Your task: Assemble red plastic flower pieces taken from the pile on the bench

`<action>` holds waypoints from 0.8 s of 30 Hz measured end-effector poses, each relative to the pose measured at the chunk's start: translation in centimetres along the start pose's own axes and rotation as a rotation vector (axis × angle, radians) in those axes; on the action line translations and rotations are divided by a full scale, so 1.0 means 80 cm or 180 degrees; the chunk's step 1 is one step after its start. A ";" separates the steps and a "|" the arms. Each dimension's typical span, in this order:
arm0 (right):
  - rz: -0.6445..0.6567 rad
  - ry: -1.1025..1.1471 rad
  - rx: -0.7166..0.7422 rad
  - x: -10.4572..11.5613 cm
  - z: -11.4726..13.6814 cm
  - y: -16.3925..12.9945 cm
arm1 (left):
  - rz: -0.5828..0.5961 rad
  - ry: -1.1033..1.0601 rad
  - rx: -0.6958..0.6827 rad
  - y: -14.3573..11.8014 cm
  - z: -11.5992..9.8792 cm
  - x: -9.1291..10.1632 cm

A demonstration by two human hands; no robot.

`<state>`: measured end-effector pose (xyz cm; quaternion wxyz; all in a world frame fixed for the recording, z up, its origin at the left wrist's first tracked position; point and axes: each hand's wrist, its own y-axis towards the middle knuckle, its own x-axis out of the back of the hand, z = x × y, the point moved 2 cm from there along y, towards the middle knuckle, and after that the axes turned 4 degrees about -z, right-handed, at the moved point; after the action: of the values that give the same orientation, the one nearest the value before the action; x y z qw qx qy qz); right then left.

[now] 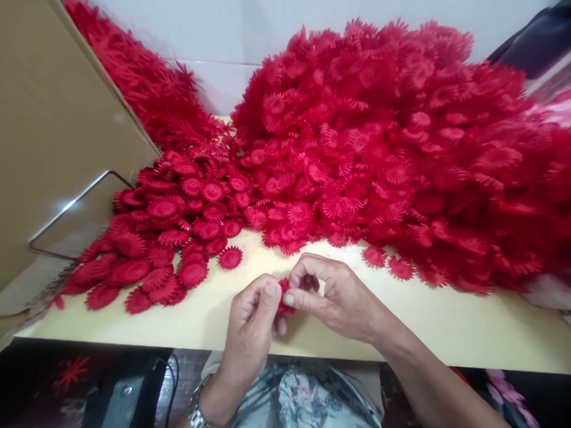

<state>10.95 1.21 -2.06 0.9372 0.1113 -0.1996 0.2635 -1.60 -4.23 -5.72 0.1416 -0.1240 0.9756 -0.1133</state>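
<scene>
Between my two hands, just above the pale tabletop (327, 339), is a small red artificial flower piece (286, 296), mostly covered by my fingers. My left hand (255, 317), with a metal watch on its wrist, pinches it from the left side. From the right, the thumb and fingers of my right hand (327, 294) close on the same piece. Beyond my hands, a single round red flower piece with a fringed edge (230, 257) lies on the table. Further left is a heap of such round pieces (165, 215).
A large mound of red flower pieces (364, 148) fills the back and right of the table against the wall. Spikier red pieces (144, 75) are piled at the back left. A cardboard panel (58, 103) and a bent metal wire handle (72, 205) stand at the left.
</scene>
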 end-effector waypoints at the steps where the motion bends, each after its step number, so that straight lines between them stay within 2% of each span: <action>1: -0.0024 -0.0045 0.0014 0.001 -0.001 -0.001 | 0.0093 0.0008 0.0015 -0.001 0.001 0.001; 4: -0.0349 -0.0343 0.0333 0.000 0.004 -0.002 | 0.0221 0.0037 -0.0025 0.000 0.003 0.002; 7: -0.0833 -0.0390 0.0538 -0.008 0.011 -0.002 | 0.0162 -0.0230 -0.0092 0.000 0.001 -0.001; 10: -0.1171 -0.0167 0.0350 -0.011 0.010 0.003 | 0.0028 -0.0479 -0.0111 -0.003 -0.002 -0.002; 13: -0.1723 0.0089 0.0110 0.003 0.003 0.018 | -0.0085 -0.0514 -0.0043 -0.007 -0.002 -0.001; 15: -0.2053 -0.0306 0.0135 0.019 -0.002 0.032 | -0.0080 -0.0473 0.0044 -0.007 -0.002 -0.001; 17: -0.2090 -0.1213 0.0351 0.031 -0.005 0.048 | -0.0058 -0.0442 0.0075 -0.005 -0.004 -0.002; 20: -0.1837 -0.2405 0.0677 0.038 -0.009 0.059 | -0.0097 -0.0476 0.0100 0.000 -0.011 -0.004; 22: -0.1791 -0.2565 0.0816 0.040 -0.008 0.055 | -0.0189 -0.0518 0.0185 0.003 -0.013 -0.004; 24: -0.1769 -0.2210 0.0933 0.040 -0.003 0.043 | -0.0314 -0.0527 0.0252 0.005 -0.013 -0.004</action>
<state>11.68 5.62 -0.56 0.8244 0.3733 -0.4247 -0.0248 -1.70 -3.60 -4.75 0.2208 -0.1751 0.9480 -0.1480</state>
